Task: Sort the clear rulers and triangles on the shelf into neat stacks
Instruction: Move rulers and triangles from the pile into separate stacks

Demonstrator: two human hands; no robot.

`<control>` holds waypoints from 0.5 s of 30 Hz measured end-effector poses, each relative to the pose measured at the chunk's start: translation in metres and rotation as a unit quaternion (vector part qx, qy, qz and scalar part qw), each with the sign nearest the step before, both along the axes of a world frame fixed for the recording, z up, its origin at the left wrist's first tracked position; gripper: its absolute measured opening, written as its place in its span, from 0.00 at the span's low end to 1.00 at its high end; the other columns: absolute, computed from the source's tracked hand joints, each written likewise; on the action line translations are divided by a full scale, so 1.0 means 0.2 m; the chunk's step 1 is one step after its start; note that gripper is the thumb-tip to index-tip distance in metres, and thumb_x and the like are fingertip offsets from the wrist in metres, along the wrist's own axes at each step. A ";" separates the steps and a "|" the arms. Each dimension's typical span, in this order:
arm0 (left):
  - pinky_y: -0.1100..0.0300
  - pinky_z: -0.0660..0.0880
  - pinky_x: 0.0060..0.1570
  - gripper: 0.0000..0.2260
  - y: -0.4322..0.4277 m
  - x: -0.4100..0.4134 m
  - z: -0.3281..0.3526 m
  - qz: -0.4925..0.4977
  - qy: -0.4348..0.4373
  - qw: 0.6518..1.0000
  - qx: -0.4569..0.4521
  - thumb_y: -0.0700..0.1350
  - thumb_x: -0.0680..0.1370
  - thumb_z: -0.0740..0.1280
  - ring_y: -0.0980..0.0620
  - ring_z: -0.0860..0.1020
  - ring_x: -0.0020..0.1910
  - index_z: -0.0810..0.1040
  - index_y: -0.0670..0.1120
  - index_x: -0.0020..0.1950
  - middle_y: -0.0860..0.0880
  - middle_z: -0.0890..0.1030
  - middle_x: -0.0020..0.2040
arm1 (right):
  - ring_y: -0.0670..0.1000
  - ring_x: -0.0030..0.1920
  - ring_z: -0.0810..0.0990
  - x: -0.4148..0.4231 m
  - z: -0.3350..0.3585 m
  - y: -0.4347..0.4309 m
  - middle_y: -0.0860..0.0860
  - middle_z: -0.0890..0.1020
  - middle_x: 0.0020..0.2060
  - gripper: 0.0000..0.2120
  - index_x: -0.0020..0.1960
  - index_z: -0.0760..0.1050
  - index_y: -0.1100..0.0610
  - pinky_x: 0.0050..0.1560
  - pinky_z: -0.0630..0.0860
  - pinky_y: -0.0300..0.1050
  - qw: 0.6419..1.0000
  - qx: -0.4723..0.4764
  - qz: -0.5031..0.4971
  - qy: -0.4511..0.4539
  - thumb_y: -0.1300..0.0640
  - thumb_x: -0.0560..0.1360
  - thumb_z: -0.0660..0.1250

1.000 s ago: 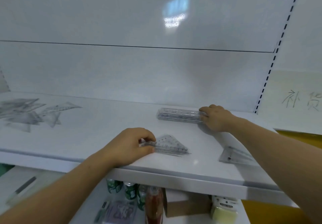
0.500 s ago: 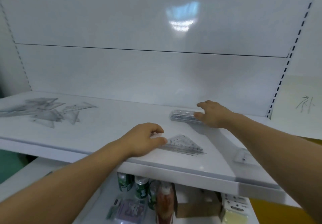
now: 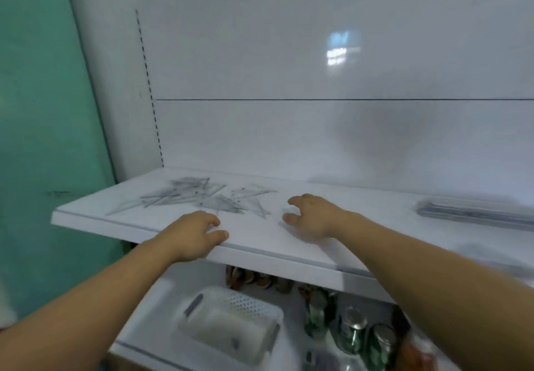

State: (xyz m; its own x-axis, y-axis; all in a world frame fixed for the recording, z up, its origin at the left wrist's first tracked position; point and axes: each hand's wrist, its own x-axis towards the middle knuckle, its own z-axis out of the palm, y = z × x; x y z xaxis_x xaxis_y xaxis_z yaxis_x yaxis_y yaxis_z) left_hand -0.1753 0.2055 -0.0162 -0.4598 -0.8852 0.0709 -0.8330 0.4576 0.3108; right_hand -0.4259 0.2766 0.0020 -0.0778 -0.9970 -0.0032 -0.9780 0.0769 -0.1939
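A loose heap of clear plastic rulers and triangles (image 3: 190,196) lies criss-crossed on the left end of the glossy white shelf (image 3: 289,250). Its thin flat pieces show fine grey printed scales, too blurred to read. Far to the right, a neat long stack of clear straight rulers (image 3: 474,214) lies flat on the same board, well apart from the heap. The right hand (image 3: 313,216) is just right of the heap, fingers spread and relaxed, holding nothing; whether it touches the board cannot be told. The left hand (image 3: 193,236) rests at the shelf's front edge below the heap, fingers loosely curled and empty. Behind rises a smooth white back panel (image 3: 289,61) beside a slotted upright (image 3: 148,82) and a teal wall (image 3: 43,110). Below sit a white perforated plastic basket (image 3: 239,317) and round green cans (image 3: 354,330).
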 end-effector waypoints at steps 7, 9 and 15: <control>0.57 0.67 0.64 0.22 -0.34 0.53 0.01 0.000 0.002 1.000 -0.022 0.59 0.76 0.63 0.49 0.71 0.65 0.73 0.50 0.66 0.50 0.72 0.68 | 0.58 0.68 0.66 0.58 -0.04 -0.33 0.55 0.67 0.69 0.28 0.73 0.62 0.52 0.68 0.64 0.55 1.000 0.008 -0.019 -0.003 0.38 0.78 0.52; 0.54 0.66 0.65 0.22 -0.46 0.60 0.02 0.015 0.000 0.999 -0.045 0.60 0.76 0.62 0.48 0.69 0.66 0.73 0.51 0.66 0.49 0.71 0.69 | 0.58 0.67 0.66 0.65 -0.03 -0.39 0.55 0.67 0.68 0.28 0.72 0.64 0.52 0.67 0.64 0.56 0.999 0.012 -0.029 -0.003 0.38 0.78 0.52; 0.47 0.56 0.71 0.32 -0.75 0.67 0.00 0.096 -0.055 0.994 -0.025 0.67 0.76 0.53 0.44 0.56 0.75 0.54 0.54 0.77 0.47 0.54 0.78 | 0.56 0.69 0.65 0.74 0.00 -0.57 0.54 0.66 0.71 0.27 0.73 0.62 0.55 0.69 0.62 0.51 1.000 0.013 -0.008 0.010 0.40 0.80 0.50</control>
